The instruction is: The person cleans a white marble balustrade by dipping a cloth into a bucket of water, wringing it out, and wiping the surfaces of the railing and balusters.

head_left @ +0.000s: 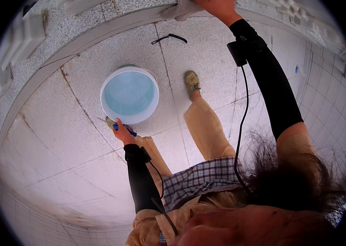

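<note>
My left hand is closed around a tool with a blue handle. A thin pale end of the tool seems to poke out beside my shoe, but its kind is unclear. Just beyond that hand stands a white bucket holding bluish water. My right arm stretches far up and right. At the upper edge of the view, my right hand grips a greyish cloth lying against a raised stone ledge. The fingers of that hand are partly cut off by the frame.
A slim black and white item lies on the speckled tile floor beyond the bucket. My shoes stand on either side near it. White shaped pieces line the far ledge. A tiled wall rises at the right.
</note>
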Tool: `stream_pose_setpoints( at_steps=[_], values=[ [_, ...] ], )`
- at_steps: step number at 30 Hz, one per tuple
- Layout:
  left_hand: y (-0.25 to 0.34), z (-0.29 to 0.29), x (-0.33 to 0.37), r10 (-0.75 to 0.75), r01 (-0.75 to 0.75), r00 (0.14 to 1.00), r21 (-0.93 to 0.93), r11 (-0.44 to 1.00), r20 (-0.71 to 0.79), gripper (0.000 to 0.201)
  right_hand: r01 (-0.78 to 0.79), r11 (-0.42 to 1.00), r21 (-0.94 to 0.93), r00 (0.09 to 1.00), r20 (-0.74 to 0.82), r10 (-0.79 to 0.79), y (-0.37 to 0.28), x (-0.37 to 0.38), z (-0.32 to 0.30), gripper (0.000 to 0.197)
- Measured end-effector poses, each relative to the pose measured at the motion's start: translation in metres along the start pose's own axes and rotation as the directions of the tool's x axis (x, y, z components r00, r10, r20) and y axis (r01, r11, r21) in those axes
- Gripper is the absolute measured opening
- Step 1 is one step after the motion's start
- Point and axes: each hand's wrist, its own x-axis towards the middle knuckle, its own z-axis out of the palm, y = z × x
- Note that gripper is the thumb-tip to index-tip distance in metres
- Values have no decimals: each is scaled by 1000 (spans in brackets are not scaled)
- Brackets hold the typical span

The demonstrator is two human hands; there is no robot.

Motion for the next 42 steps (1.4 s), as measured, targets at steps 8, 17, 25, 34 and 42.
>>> stream_pose_setpoints(
  at_steps=[8,17,25,34,42],
  values=[
    [-20,-11,14,-39,47,995,-84,995,97,39,-325,684,654,942,162,293,39,-16,3,56],
    [-20,-36,57,-164,204,974,-280,938,158,24,-574,-240,783,641,612,464,-98,-162,-162,60],
    [-20,-30,115,-131,193,957,-227,955,259,39,-802,-244,546,577,814,-74,-198,-190,-111,41],
    [-44,-22,131,-134,256,925,-322,912,355,64,-200,793,575,522,748,-410,-267,-234,71,53],
    [-56,-26,117,-188,329,898,-326,886,397,69,-60,942,330,373,883,-286,-325,-263,136,77]
  ],
)
